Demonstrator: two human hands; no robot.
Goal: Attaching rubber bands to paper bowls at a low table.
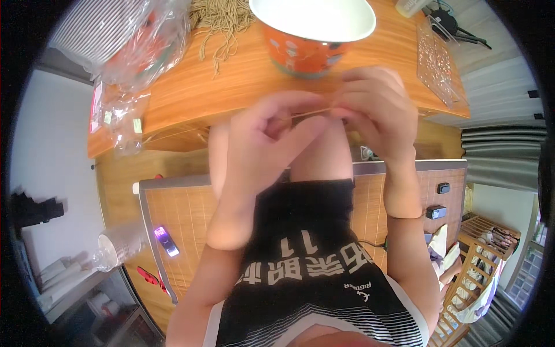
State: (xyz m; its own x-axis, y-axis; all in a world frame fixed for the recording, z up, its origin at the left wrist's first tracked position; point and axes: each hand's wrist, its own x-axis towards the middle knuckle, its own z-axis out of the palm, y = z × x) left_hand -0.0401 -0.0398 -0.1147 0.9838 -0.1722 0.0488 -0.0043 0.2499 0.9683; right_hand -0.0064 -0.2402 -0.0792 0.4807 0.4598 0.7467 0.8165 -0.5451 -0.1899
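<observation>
A thin tan cord (pixel 309 112) stretches between my two hands, just off the near edge of the table and above my lap. My left hand (pixel 263 136) curls around one end, its thumb reaching toward the right. With bunched fingertips, my right hand (pixel 378 110) pinches the other end; motion blurs these fingers somewhat. Beyond the hands stands a large orange paper bucket (pixel 306 49) with a white inside, its contents not visible. A tangled heap of similar tan cords (pixel 222 17) lies left of the bucket, loose ends trailing toward me.
Clear plastic bags with stacked white lids (pixel 101 29) crowd the table's left side. A transparent tray (pixel 439 63) of small bits rests at the right edge. Below, a phone (pixel 166 240) lies on the woven seat mat (pixel 191 214).
</observation>
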